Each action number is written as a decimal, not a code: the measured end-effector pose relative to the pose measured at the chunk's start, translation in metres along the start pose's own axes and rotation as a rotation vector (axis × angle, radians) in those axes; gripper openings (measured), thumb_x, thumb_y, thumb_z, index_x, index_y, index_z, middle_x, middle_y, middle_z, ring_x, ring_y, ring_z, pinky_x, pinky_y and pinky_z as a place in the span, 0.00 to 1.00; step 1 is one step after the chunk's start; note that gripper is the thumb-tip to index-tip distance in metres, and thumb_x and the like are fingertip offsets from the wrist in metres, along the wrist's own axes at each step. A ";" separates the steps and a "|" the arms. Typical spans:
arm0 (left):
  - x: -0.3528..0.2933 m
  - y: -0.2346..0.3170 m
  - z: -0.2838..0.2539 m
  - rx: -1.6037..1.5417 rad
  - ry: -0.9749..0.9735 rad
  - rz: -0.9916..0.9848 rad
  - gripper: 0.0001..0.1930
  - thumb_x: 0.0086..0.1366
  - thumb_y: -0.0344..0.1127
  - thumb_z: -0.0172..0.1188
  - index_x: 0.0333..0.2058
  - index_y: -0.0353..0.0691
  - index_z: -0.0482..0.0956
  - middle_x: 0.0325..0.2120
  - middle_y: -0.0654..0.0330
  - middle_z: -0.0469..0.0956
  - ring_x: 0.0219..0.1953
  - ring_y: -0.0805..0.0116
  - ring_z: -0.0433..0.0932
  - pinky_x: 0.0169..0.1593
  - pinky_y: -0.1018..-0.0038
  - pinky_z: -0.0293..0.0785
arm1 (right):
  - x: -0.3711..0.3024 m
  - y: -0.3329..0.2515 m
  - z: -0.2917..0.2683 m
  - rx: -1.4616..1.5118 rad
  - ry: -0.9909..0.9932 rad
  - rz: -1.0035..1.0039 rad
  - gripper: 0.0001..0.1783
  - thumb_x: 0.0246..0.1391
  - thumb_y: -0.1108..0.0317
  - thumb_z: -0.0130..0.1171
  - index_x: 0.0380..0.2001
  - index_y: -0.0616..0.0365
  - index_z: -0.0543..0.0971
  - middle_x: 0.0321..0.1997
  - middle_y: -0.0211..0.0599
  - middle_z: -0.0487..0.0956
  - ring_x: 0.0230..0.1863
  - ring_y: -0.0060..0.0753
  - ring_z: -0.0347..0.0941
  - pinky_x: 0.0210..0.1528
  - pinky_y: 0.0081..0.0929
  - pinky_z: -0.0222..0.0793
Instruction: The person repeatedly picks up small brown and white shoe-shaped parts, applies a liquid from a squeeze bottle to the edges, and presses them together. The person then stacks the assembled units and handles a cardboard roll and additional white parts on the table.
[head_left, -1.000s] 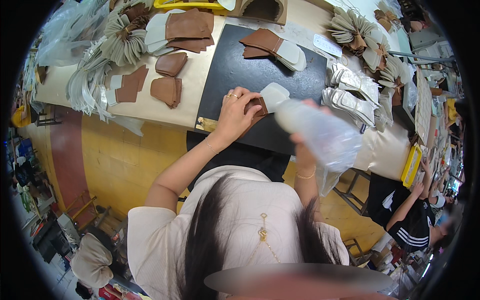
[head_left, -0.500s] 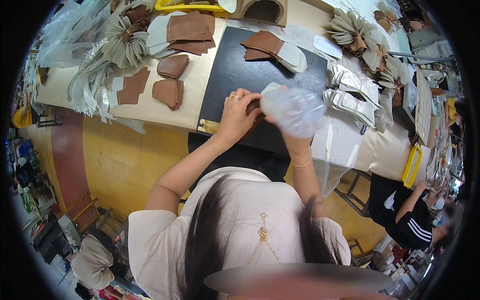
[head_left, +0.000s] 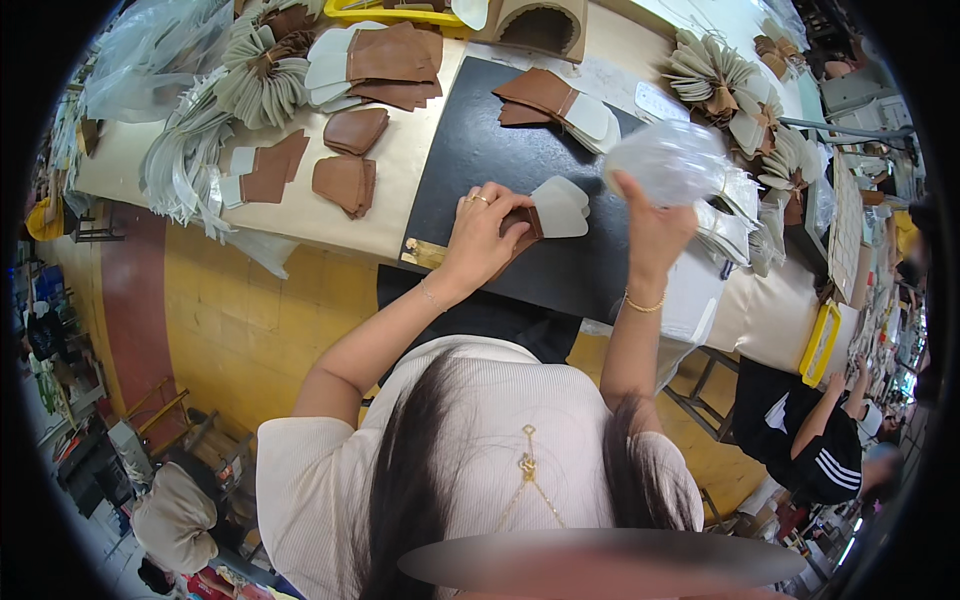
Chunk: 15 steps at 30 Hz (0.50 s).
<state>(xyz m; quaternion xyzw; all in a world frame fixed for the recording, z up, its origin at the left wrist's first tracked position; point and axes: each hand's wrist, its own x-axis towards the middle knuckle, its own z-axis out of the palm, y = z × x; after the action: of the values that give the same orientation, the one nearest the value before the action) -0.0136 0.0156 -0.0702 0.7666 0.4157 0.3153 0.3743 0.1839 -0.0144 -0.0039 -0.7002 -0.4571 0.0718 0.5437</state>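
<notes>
My left hand (head_left: 482, 235) is closed on a brown leather piece with a pale grey tab (head_left: 561, 208), low on a black work board (head_left: 462, 140). The tab sticks out to the right; the hand covers much of the brown part. To the right, my raised right hand (head_left: 660, 235) grips a translucent plastic piece (head_left: 672, 160), blurred by motion, with the thumb against its near edge. At the board's far side lies a small stack of brown and pale pieces (head_left: 560, 100).
Brown leather pieces (head_left: 345, 185) and a larger brown-and-white stack (head_left: 392, 55) lie left of the board. Fanned bundles (head_left: 262, 75) are at the far left, others (head_left: 705, 70) at the far right. A yellow tray (head_left: 820, 340) sits by the right edge; beyond it stands a person (head_left: 800, 420).
My right hand has moved right and up with the plastic piece, away from my left hand. The grey tab in my left hand now shows; before, the plastic mostly covered it.
</notes>
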 end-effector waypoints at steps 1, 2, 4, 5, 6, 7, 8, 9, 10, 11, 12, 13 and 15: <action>0.000 0.000 0.000 -0.011 0.001 -0.006 0.11 0.53 0.25 0.64 0.37 0.40 0.80 0.37 0.59 0.73 0.45 0.57 0.71 0.51 0.66 0.65 | 0.003 0.004 -0.008 0.077 0.057 0.020 0.27 0.37 0.63 0.78 0.39 0.66 0.79 0.42 0.43 0.83 0.39 0.33 0.81 0.41 0.29 0.76; 0.000 0.000 0.000 -0.017 -0.009 -0.008 0.10 0.53 0.24 0.63 0.35 0.40 0.79 0.37 0.59 0.73 0.45 0.58 0.71 0.51 0.66 0.64 | 0.000 0.008 -0.013 0.128 0.080 0.031 0.29 0.38 0.64 0.78 0.43 0.65 0.76 0.46 0.43 0.81 0.43 0.33 0.80 0.44 0.29 0.75; 0.000 -0.003 -0.003 -0.029 -0.025 -0.005 0.08 0.52 0.22 0.61 0.32 0.39 0.78 0.37 0.60 0.74 0.45 0.58 0.71 0.52 0.66 0.64 | -0.012 0.012 -0.020 0.233 0.137 -0.010 0.35 0.40 0.66 0.77 0.51 0.64 0.72 0.54 0.44 0.77 0.50 0.32 0.77 0.51 0.30 0.74; 0.000 -0.004 -0.004 -0.019 -0.058 0.011 0.07 0.52 0.21 0.60 0.31 0.39 0.78 0.37 0.60 0.75 0.45 0.58 0.71 0.52 0.66 0.64 | -0.021 0.012 -0.020 0.353 0.054 -0.028 0.38 0.41 0.66 0.76 0.55 0.63 0.69 0.56 0.45 0.75 0.53 0.33 0.75 0.53 0.30 0.73; -0.001 -0.006 -0.006 -0.013 -0.084 0.033 0.07 0.51 0.21 0.59 0.30 0.39 0.77 0.37 0.60 0.76 0.45 0.59 0.71 0.52 0.66 0.64 | -0.032 0.011 -0.018 0.474 -0.029 -0.046 0.42 0.42 0.67 0.76 0.58 0.61 0.65 0.59 0.46 0.73 0.56 0.33 0.72 0.55 0.31 0.72; -0.001 -0.008 -0.008 -0.005 -0.113 0.048 0.07 0.51 0.20 0.58 0.29 0.38 0.77 0.38 0.60 0.76 0.45 0.59 0.71 0.53 0.66 0.63 | -0.042 0.010 -0.016 0.595 -0.114 -0.063 0.45 0.42 0.67 0.75 0.62 0.60 0.62 0.61 0.48 0.71 0.59 0.33 0.70 0.57 0.32 0.70; -0.002 -0.009 -0.009 -0.032 -0.100 0.073 0.07 0.51 0.20 0.57 0.28 0.39 0.76 0.37 0.61 0.76 0.45 0.59 0.71 0.52 0.66 0.63 | -0.051 0.008 -0.014 0.528 -0.236 -0.061 0.47 0.43 0.67 0.74 0.64 0.58 0.59 0.61 0.47 0.71 0.60 0.34 0.70 0.58 0.33 0.70; -0.002 -0.011 -0.009 -0.057 -0.090 0.091 0.08 0.51 0.19 0.56 0.28 0.40 0.76 0.36 0.62 0.77 0.45 0.59 0.71 0.51 0.66 0.62 | -0.056 0.007 -0.009 0.515 -0.303 -0.080 0.43 0.44 0.68 0.73 0.61 0.59 0.63 0.59 0.46 0.73 0.58 0.35 0.72 0.57 0.32 0.70; -0.002 -0.012 -0.009 -0.083 -0.078 0.104 0.08 0.51 0.19 0.54 0.27 0.41 0.75 0.36 0.63 0.77 0.44 0.58 0.70 0.50 0.65 0.62 | -0.062 0.006 -0.004 0.404 -0.338 -0.141 0.38 0.45 0.69 0.72 0.59 0.61 0.66 0.57 0.44 0.75 0.56 0.36 0.74 0.57 0.31 0.71; -0.002 -0.012 -0.008 -0.079 -0.073 0.112 0.08 0.51 0.19 0.54 0.27 0.41 0.75 0.36 0.62 0.77 0.44 0.58 0.70 0.50 0.65 0.62 | -0.063 0.006 0.000 0.438 -0.379 -0.142 0.34 0.46 0.69 0.71 0.57 0.62 0.70 0.55 0.43 0.77 0.54 0.36 0.76 0.56 0.30 0.71; -0.003 -0.012 -0.008 -0.075 -0.066 0.114 0.08 0.51 0.19 0.54 0.28 0.41 0.75 0.36 0.62 0.77 0.44 0.58 0.70 0.50 0.66 0.62 | -0.061 0.006 0.003 0.322 -0.390 -0.229 0.29 0.46 0.71 0.70 0.52 0.64 0.73 0.52 0.43 0.79 0.50 0.36 0.78 0.53 0.29 0.73; -0.003 -0.013 -0.008 -0.066 -0.059 0.120 0.08 0.51 0.19 0.54 0.28 0.40 0.75 0.36 0.62 0.77 0.44 0.58 0.70 0.50 0.66 0.62 | -0.057 0.008 0.006 0.184 -0.418 -0.310 0.24 0.46 0.72 0.69 0.48 0.66 0.77 0.49 0.44 0.81 0.46 0.36 0.80 0.50 0.28 0.74; -0.003 -0.013 -0.008 -0.075 -0.050 0.119 0.08 0.51 0.19 0.54 0.28 0.40 0.75 0.36 0.62 0.77 0.44 0.58 0.70 0.50 0.66 0.62 | -0.041 0.012 0.006 0.061 -0.217 -0.458 0.21 0.47 0.74 0.67 0.46 0.67 0.77 0.45 0.44 0.82 0.42 0.35 0.81 0.45 0.26 0.75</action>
<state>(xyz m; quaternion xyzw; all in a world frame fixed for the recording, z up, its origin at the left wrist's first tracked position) -0.0262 0.0205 -0.0772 0.7830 0.3477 0.3331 0.3938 0.1638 -0.0399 -0.0328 -0.5499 -0.6571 0.0354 0.5144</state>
